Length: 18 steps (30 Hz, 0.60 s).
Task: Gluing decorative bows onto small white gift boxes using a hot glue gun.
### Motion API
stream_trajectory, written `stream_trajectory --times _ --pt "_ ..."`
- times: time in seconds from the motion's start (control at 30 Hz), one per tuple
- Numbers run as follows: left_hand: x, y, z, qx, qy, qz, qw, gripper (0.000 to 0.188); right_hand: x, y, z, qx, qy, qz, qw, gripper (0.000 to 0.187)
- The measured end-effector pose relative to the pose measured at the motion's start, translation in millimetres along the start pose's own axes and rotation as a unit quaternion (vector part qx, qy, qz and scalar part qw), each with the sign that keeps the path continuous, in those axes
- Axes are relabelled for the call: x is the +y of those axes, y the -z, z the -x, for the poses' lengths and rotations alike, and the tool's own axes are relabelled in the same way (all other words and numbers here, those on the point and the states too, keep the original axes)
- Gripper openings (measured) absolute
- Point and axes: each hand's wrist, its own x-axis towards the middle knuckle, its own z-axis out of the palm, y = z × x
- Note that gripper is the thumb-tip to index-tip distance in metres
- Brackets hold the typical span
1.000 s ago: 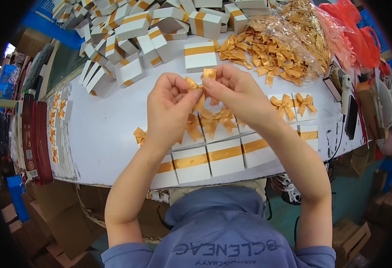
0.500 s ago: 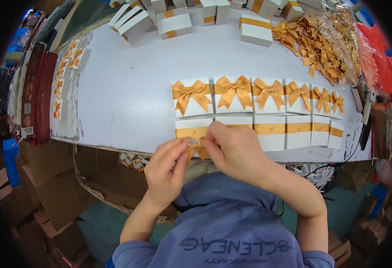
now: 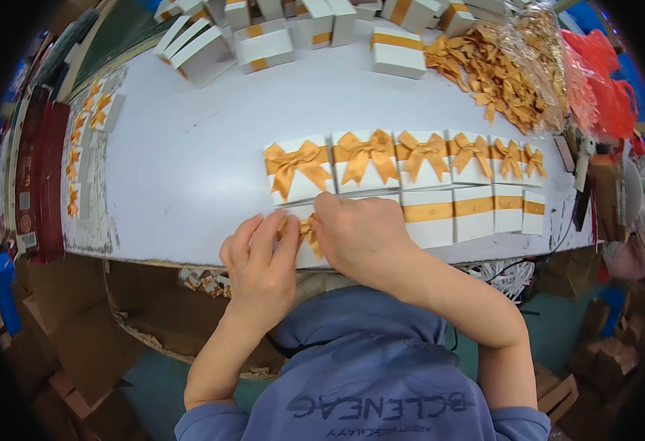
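Two hands, one gold bow [image 3: 307, 231], just left of frame centre, over a white box [image 3: 305, 259]. Left hand [image 3: 260, 266] pinches its left side; right hand [image 3: 363, 237] touches the right, closure hidden, cannot tell. Opposed hold presumably keeps it level. Bow-topped boxes [image 3: 423, 156], right of centre, abut, likely for reach.

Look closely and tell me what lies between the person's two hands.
A gold bow, over a white box, lies between the left hand and the right hand, as the head view shows.
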Motion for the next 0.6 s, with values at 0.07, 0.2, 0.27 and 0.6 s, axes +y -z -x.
stream_trajectory --times 0.07,0.2,0.27,0.6 --pt "-3.7 -0.2 1.6 -0.008 -0.013 0.007 1.000 0.029 10.6 16.0 -4.8 0.020 0.003 -0.023 1.000 0.013" --pt "-8.6 0.2 8.9 -0.056 -0.022 -0.014 0.998 0.035 73.6 53.4 -37.3 0.151 -0.051 -0.029 0.987 0.009" --pt "-6.1 5.0 6.2 -0.077 -0.047 -0.040 0.995 0.039 124.6 76.4 -56.7 0.226 -0.124 0.029 0.966 0.015" --pt "-0.3 16.0 -30.3 0.003 -0.027 0.071 0.997 0.040 212.5 97.8 -70.5 0.130 -0.273 0.163 0.939 0.017"
